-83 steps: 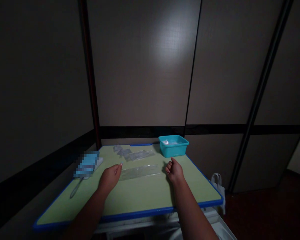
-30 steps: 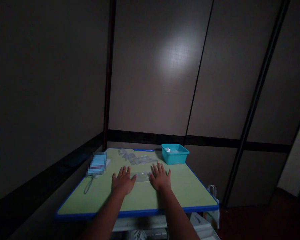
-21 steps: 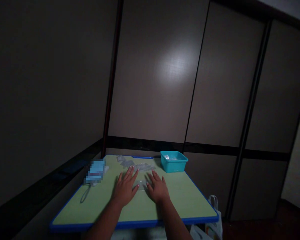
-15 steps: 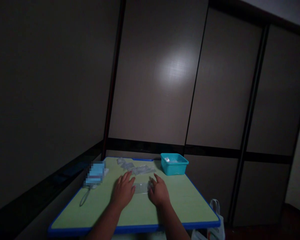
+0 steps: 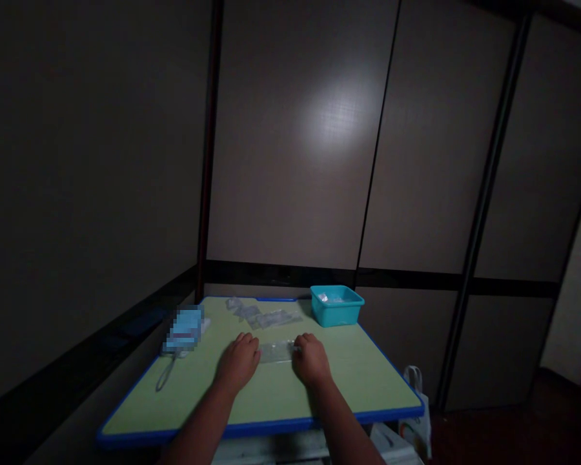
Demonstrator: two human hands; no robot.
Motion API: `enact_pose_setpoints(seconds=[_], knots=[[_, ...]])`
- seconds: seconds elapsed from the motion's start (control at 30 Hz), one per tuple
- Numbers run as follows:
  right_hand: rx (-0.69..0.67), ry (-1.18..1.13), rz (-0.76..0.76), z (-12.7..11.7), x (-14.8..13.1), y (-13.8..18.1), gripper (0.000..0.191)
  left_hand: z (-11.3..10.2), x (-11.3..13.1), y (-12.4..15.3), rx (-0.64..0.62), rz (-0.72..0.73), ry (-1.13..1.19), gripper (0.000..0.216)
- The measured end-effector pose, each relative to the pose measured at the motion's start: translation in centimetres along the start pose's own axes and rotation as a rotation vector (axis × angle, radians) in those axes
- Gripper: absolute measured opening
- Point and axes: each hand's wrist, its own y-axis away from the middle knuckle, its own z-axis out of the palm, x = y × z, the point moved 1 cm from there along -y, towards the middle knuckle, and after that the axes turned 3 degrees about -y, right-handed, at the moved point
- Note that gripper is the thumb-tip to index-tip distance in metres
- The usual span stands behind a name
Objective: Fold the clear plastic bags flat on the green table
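Observation:
A clear plastic bag (image 5: 277, 352) lies flat on the green tabletop, stretched out between my two hands. At its left end, my left hand (image 5: 239, 361) is closed, fingers curled in, with the bag's edge by the thumb. My right hand (image 5: 312, 359) has its fingers bent down over the right end of the bag. The bag's ends are partly hidden under the fingers. Several more clear plastic bags (image 5: 274, 318) lie in an overlapping row beyond my hands.
A turquoise basket (image 5: 337, 315) with clear plastic inside stands at the table's back right corner. On the left edge lies a blurred-out blue item (image 5: 184, 329) with a strap loop. The table (image 5: 174, 407) has a blue rim. A white bag (image 5: 419, 413) hangs beside it at the right.
Both hands have gone from spread fingers to curled fingers, taking hold of the plastic bag at its ends. The camera view has shifted slightly.

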Motion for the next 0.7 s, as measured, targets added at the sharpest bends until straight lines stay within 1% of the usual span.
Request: enact_pose_setpoints(seconds=[0.13, 0.27, 0.4, 0.6, 0.7], knots=[[0.047, 0.004, -0.006, 0.3, 0.1, 0.0, 0.015, 0.2, -0.1, 0.1, 0.072, -0.01, 0.001, 0.016], [0.049, 0.001, 0.019, 0.8, 0.3, -0.1, 0.015, 1.0, -0.4, 0.0, 0.051, 0.027, 0.039, 0.018], [0.06, -0.027, 0.014, 0.8, 0.4, -0.2, 0.013, 1.5, -0.8, -0.2, 0.082, 0.031, 0.061, 0.017], [0.058, -0.084, 0.055, 1.1, 0.7, -0.3, 0.011, 1.3, -0.8, -0.3, 0.031, 0.01, 0.077, 0.018], [0.073, -0.114, 0.069, 1.5, 1.0, -0.4, 0.014, 1.4, -1.0, -0.5, 0.003, -0.015, 0.102, 0.018]])
